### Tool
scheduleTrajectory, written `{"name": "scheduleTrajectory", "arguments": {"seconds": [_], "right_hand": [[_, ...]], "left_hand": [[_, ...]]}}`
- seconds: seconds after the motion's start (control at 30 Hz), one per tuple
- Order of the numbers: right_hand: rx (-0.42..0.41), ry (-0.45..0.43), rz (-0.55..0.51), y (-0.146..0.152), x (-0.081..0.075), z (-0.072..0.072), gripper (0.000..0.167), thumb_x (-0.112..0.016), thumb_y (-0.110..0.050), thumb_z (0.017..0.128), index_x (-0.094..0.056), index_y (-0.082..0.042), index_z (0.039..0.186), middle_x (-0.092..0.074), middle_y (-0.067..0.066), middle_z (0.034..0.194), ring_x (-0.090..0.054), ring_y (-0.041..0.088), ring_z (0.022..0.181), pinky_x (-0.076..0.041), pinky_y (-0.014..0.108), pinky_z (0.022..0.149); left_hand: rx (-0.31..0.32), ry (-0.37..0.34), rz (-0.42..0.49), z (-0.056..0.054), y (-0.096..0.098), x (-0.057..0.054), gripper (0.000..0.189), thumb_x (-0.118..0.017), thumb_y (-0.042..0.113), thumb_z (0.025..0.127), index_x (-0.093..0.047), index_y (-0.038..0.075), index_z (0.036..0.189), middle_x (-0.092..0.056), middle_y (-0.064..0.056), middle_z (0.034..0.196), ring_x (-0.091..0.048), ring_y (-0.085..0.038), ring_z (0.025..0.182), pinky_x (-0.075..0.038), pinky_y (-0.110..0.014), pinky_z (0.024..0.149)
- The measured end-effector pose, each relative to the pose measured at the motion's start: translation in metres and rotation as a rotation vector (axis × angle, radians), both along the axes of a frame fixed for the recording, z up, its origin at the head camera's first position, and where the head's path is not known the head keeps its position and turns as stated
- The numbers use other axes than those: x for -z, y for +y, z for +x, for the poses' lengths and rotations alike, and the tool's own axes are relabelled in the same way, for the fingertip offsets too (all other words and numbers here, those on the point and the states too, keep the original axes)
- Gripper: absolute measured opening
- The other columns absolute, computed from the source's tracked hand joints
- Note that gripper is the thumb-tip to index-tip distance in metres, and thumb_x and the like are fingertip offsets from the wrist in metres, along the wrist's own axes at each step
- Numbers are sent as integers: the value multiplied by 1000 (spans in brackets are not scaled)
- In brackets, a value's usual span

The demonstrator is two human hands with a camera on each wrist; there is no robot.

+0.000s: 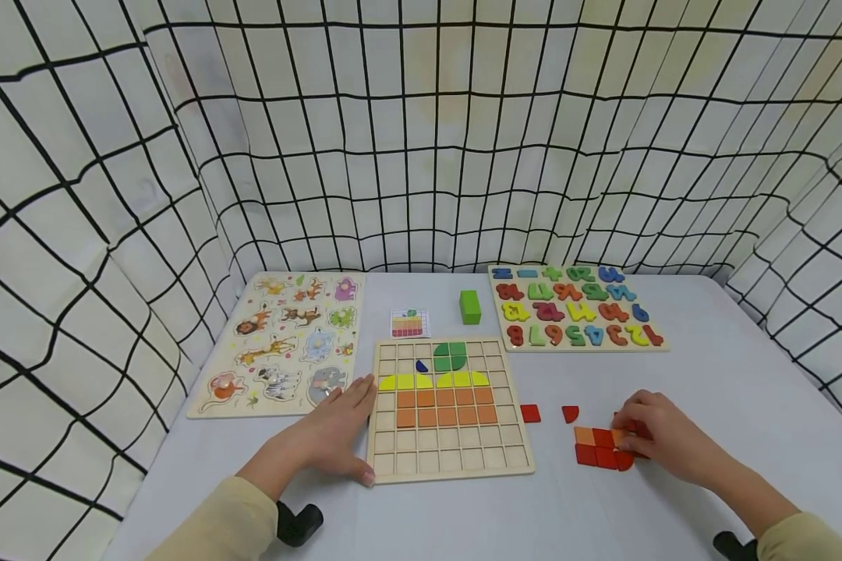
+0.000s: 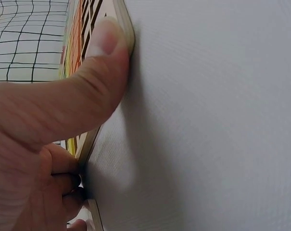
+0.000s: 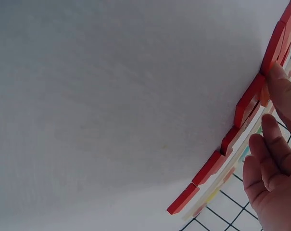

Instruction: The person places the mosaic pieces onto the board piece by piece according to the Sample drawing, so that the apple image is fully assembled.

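A wooden grid board [image 1: 451, 460] lies mid-table, bearing orange square tiles [image 1: 446, 408], yellow half-round pieces, green pieces [image 1: 450, 357] and a small blue piece [image 1: 422, 366]. My left hand [image 1: 333, 428] rests along its left edge, fingers extended; in the left wrist view the thumb [image 2: 104, 72] lies on the frame's corner. Right of the board, my right hand [image 1: 663, 436] reaches into a group of red tiles [image 1: 606, 458]. Its thumb [image 3: 280, 86] and a finger pinch an orange tile [image 3: 264, 95], partly hidden by them; the other fingers curl loosely.
A loose red square [image 1: 530, 414] and a red rounded piece [image 1: 570, 414] lie between board and group. Behind stand a picture card [image 1: 410, 323], a green block [image 1: 470, 307] and a number puzzle [image 1: 575, 312]. An animal puzzle [image 1: 288, 331] lies left. Black netting [image 1: 435, 156] surrounds the table.
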State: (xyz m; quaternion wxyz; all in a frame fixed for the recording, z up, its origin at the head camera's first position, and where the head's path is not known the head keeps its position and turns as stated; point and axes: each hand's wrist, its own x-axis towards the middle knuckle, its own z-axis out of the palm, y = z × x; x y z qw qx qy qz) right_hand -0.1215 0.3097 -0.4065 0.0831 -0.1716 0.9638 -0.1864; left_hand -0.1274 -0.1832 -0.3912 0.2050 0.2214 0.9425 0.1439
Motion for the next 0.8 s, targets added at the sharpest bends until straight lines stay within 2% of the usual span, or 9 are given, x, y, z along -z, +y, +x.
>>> {"name": "scheduleTrajectory", "arguments": {"seconds": [0.23, 0.4, 0.63, 0.8], "right_hand": [[81, -117, -81, -5, -6, 0, 21, -83, -15, 85, -65, -14, 95, -68, -6, 90, -59, 12, 86, -55, 16, 69], [98, -97, -142, -21, -12, -6, 18, -81, -15, 87, -67, -14, 98, -69, -6, 90, -60, 12, 84, -55, 16, 67], [82, -96, -285, -81, -19, -25, 13, -79, -12, 89, -71, -13, 99, -70, -1, 92, -64, 15, 84, -58, 19, 69], [52, -175, -415, -126, -18, -42, 13, -78, -13, 91, -75, -10, 104, -71, 1, 96, -65, 16, 89, -59, 22, 76]], "left_hand": [[-6, -5, 2, 1, -1, -1, 125, -92, 47, 69, -24, -10, 157, -16, -25, 169, -14, -41, 159, -15, -59, 129], [-7, -7, -4, 2, -2, -2, 124, -92, 47, 70, -24, -10, 157, -16, -24, 170, -14, -40, 159, -15, -58, 129], [-14, -10, -2, 3, -2, -2, 124, -92, 48, 70, -24, -9, 158, -15, -24, 170, -14, -39, 159, -14, -58, 129], [-11, -6, -1, 2, -1, -1, 125, -92, 48, 69, -24, -8, 158, -15, -22, 170, -14, -38, 159, -14, -57, 129]]}}
